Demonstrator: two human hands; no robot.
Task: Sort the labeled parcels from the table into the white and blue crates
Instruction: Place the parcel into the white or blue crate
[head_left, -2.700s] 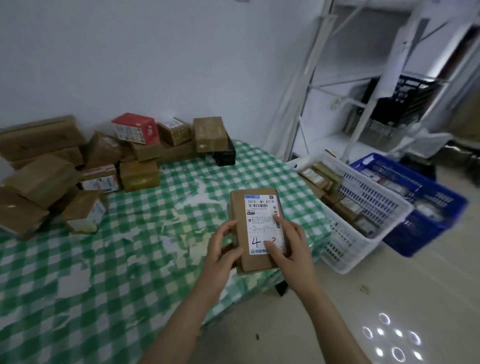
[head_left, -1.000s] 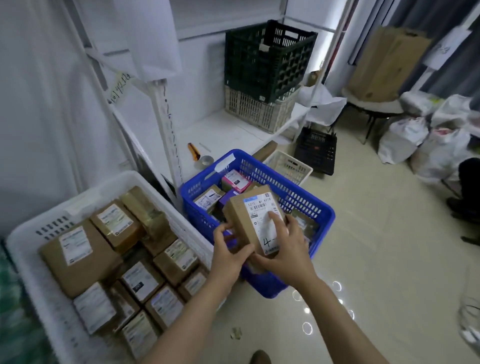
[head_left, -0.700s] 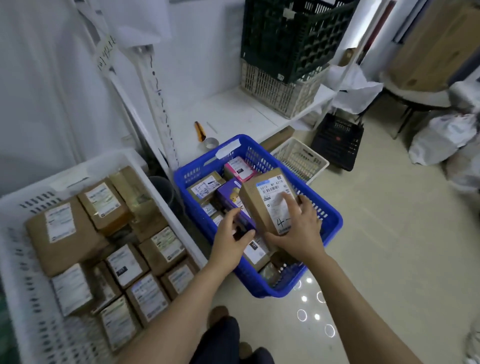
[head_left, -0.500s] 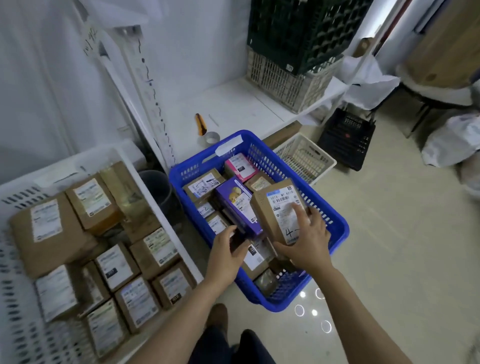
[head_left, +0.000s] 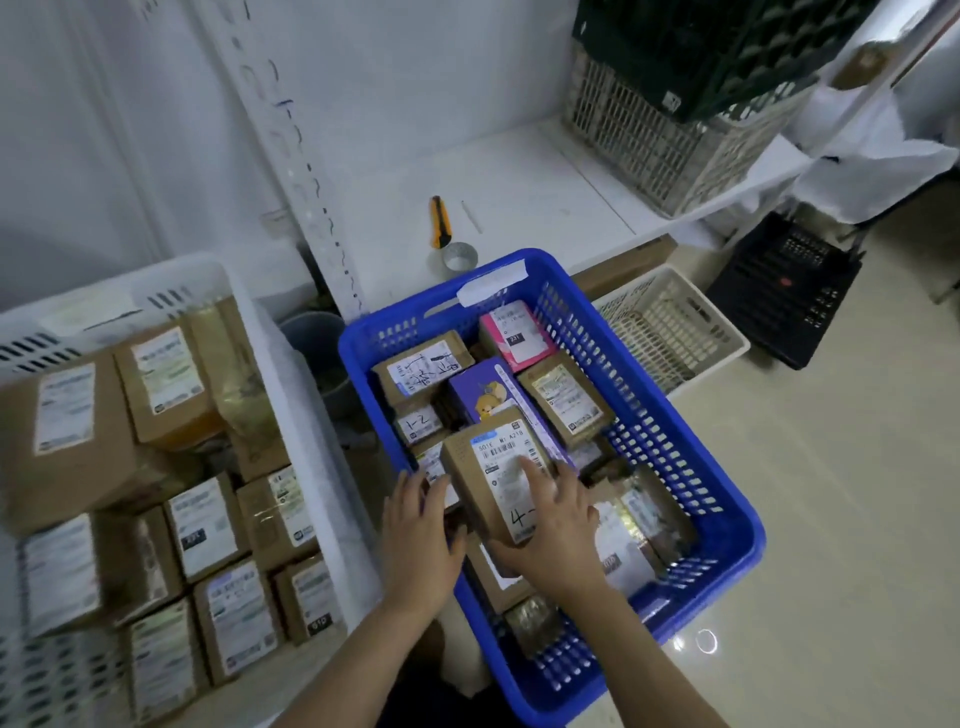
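Note:
A brown parcel (head_left: 493, 467) with a white label marked "4-" lies tilted on top of other parcels inside the blue crate (head_left: 649, 395). My right hand (head_left: 550, 525) grips it, fingers spread over the label and thumb under its near edge. My left hand (head_left: 421, 525) is beside the parcel's left side with fingers fairly straight, touching it. The blue crate also holds several labeled parcels, among them a purple box (head_left: 478, 389) and a pink one (head_left: 511, 332). The white crate (head_left: 293, 395) on the left is packed with brown labeled parcels.
A low white shelf behind the crates holds an orange utility knife (head_left: 439, 221), a tape roll (head_left: 460, 257) and stacked crates (head_left: 665, 130). A beige basket (head_left: 670, 332) and a black crate (head_left: 784, 291) sit on the floor to the right. A grey bucket (head_left: 317, 343) stands between the crates.
I turned from the table to the crates. The parcel has come down into the blue crate onto the others, and my left hand has come back up to its side.

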